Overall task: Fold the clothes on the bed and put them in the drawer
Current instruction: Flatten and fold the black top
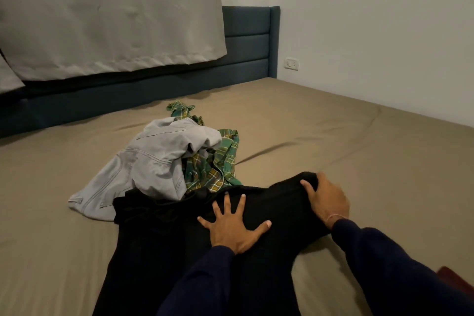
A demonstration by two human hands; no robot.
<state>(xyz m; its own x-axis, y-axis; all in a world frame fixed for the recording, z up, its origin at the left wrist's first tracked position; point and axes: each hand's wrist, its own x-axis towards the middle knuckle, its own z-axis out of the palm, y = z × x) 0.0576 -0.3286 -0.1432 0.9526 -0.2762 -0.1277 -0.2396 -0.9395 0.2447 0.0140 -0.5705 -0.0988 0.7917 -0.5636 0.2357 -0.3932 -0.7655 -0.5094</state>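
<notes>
- Step in hand, as I judge it: folding the first piece, a black garment (256, 202) lying across the bed (359, 149) from lower centre of the frame up toward centre right.
- Left hand (232, 226) is lying flat on the black garment at lower centre, fingers spread wide and straight, pressing the cloth down, gripping nothing.
- Right hand (327, 200) is sitting at centre right on the garment's far end, fingers curling over the bunched black edge and holding it.
- Dark fabric is hiding the seams, so I cannot tell what kind of garment it is or how many folds are in.
- Grey garment (156, 161) is lying crumpled at centre of frame, its lower edge touching the black one; green plaid shirt (218, 164) is lying partly under it, just right of it. Both unfolded.
- No drawer in view.
- Next move, my judgement: right hand is needing to carry its held end over toward the pinned middle while the left hand anchors, then smooth flat.
- Task looking early: two pieces waiting, nothing stowed.
</notes>
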